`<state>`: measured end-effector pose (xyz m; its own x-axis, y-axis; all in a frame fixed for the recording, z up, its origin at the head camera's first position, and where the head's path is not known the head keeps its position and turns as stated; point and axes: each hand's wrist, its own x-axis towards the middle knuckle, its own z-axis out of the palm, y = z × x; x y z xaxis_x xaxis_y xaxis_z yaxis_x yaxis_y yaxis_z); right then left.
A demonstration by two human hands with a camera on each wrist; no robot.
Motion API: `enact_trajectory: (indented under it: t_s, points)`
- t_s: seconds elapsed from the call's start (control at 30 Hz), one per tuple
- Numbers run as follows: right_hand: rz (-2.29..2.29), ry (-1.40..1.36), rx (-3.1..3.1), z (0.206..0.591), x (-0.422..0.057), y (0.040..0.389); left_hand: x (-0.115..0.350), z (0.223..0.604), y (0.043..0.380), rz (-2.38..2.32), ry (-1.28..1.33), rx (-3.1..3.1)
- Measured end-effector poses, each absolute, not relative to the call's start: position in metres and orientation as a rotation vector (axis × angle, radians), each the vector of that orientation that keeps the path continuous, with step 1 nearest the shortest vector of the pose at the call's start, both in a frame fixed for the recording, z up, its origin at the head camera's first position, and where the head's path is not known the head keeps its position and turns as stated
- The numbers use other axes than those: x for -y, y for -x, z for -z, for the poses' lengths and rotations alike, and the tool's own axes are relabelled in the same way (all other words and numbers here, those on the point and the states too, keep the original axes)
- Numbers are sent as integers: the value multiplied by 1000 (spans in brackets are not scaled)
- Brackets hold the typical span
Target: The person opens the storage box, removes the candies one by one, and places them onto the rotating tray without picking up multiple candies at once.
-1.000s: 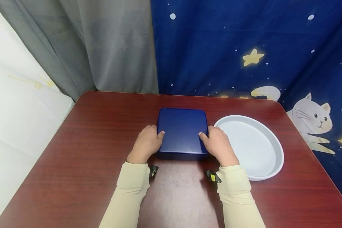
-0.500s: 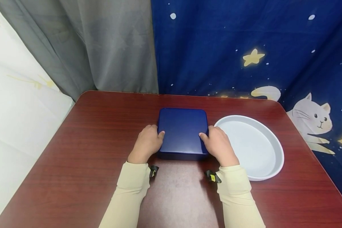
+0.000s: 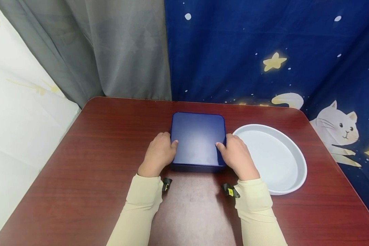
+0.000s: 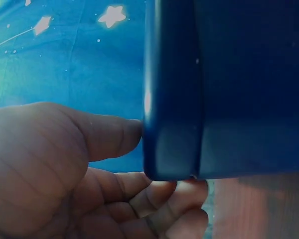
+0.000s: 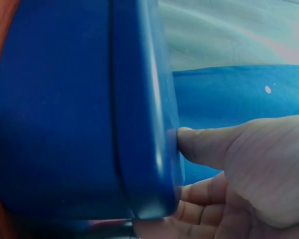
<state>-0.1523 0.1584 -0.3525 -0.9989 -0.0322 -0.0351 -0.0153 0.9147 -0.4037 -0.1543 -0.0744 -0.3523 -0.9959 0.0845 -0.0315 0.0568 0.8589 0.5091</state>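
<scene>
A dark blue square box (image 3: 200, 136) with a lid lies on the table between my hands. My left hand (image 3: 160, 152) grips its left edge, thumb on top and fingers down the side. On the opposite edge my right hand (image 3: 236, 153) holds it the same way. A seam between lid (image 4: 172, 99) and body runs along the side in the left wrist view. The right wrist view shows that seam too, with the thumb pressing the lid (image 5: 144, 124) and the fingers bent at the box's corner. The inside of the box is hidden.
A round white tray (image 3: 299, 171) with a raised rim lies right of the box, partly behind my right wrist. The reddish-brown table (image 3: 95, 171) ends at a grey curtain (image 3: 129, 51) and a blue star-patterned curtain (image 3: 221, 51).
The far edge of the lid has risen slightly and its top catches more light. Both hands keep their hold and have shifted only a little.
</scene>
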Motion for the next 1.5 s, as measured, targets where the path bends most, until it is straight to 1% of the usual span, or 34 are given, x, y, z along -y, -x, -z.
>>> enact_trajectory:
  t_s: [0.57, 0.8, 1.1, 1.27, 1.5]
  points:
    - [763, 88, -3112, 335, -164, 143, 76, 340, 149, -934, -151, -3060]
    - [850, 42, -3169, 328, -166, 140, 77, 335, 148, -1049, -191, -3123]
    - [1194, -26, -3285, 315, -164, 133, 83, 326, 146, -1358, -269, -3294]
    - [1369, -36, -3300, 310, -163, 129, 85, 321, 142, -1531, -241, -3228]
    - [1562, -19, -3260, 309, -165, 128, 86, 319, 139, -1657, -218, -3153]
